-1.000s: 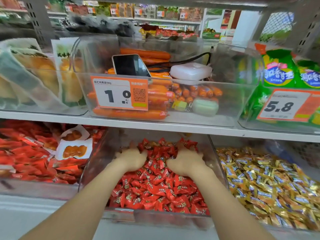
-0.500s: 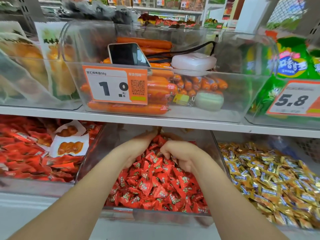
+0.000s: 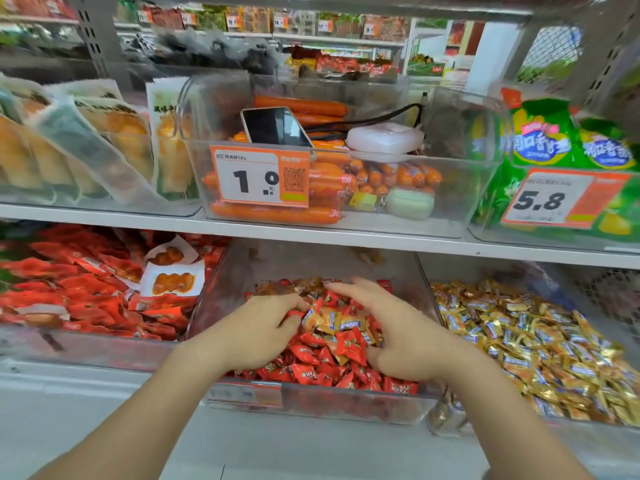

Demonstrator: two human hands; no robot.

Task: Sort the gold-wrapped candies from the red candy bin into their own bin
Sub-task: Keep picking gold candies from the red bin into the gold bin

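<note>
Clear plastic bin (image 3: 346, 400) of red-wrapped candies (image 3: 311, 355), gold-wrapped candies (image 3: 332, 320) mixed on top, left hand (image 3: 256, 327) fingers curled, hold unclear, right hand (image 3: 398, 337) fingers spread, gold-candy bin (image 3: 446, 424) just beside, white shop shelf (image 3: 346, 237) above.

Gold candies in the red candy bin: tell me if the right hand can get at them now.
Probably yes: the gold candies lie bare on top of the pile, beside the open right hand, nothing between.

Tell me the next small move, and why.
Probably close the right hand on the gold candies: they lie exposed among red candies between it and the left hand, and the gold bin is on that side.
</note>
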